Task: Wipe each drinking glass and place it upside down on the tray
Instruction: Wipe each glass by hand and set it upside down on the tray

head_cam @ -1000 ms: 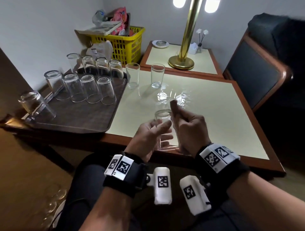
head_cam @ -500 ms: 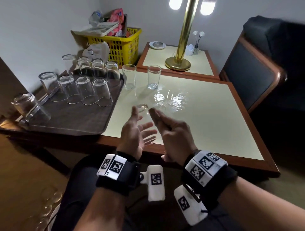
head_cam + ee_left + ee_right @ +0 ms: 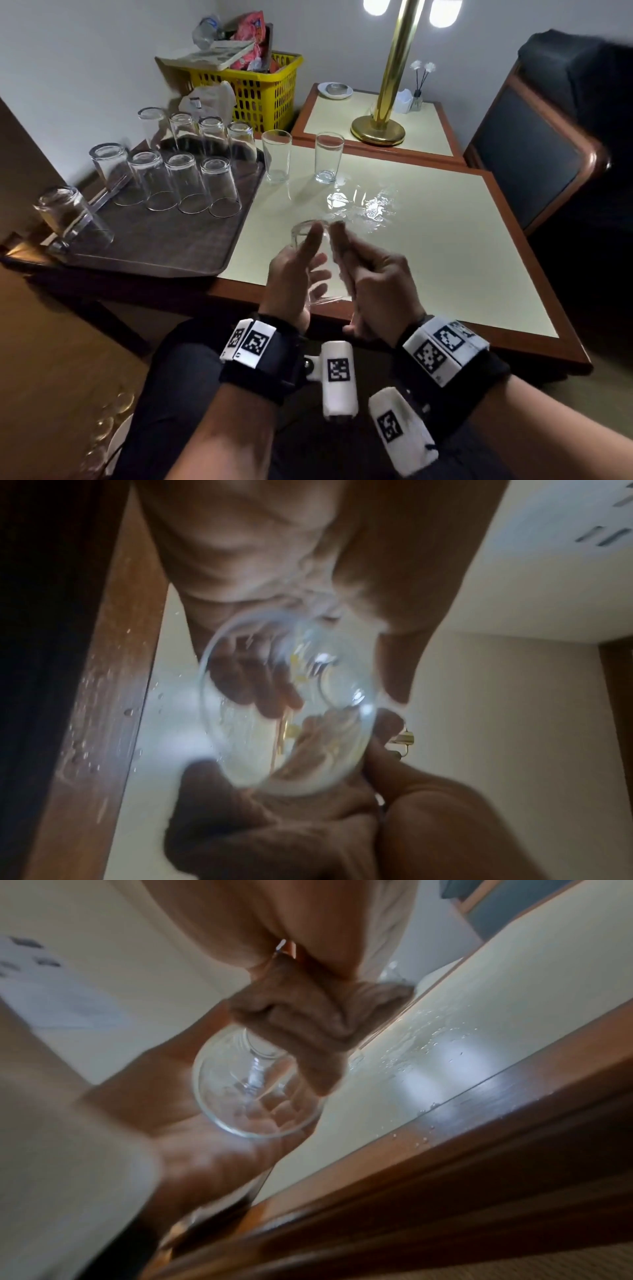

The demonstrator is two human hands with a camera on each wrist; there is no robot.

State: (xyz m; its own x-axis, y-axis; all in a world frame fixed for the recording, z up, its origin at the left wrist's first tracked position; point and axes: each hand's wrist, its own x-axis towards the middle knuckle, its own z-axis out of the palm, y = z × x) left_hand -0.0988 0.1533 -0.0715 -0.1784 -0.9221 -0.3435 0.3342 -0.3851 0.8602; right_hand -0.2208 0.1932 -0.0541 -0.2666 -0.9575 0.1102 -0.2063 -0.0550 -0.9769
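My left hand (image 3: 308, 270) holds a clear drinking glass (image 3: 302, 232) above the table's near edge, tilted, with its mouth towards me. The left wrist view looks into that glass (image 3: 291, 710); fingers show through its wall. My right hand (image 3: 370, 274) grips a beige cloth (image 3: 339, 246) and presses it on the glass's right side. The cloth (image 3: 308, 1015) lies against the glass (image 3: 253, 1093) in the right wrist view. Several glasses (image 3: 185, 185) stand upside down on the brown tray (image 3: 154, 246) at the left. Two upright glasses (image 3: 276, 156) (image 3: 329, 157) stand on the table behind.
A puddle of water (image 3: 370, 205) lies on the cream tabletop (image 3: 445, 246) just beyond my hands. One glass (image 3: 68, 212) leans at the tray's left edge. A yellow basket (image 3: 260, 92), a brass lamp base (image 3: 376, 130) on a side table and a chair (image 3: 534, 147) stand behind and to the right.
Both hands have moved with the glass from the table's near edge a little farther over the table. The glass has been turned and tilted between them, with the cloth still on it.
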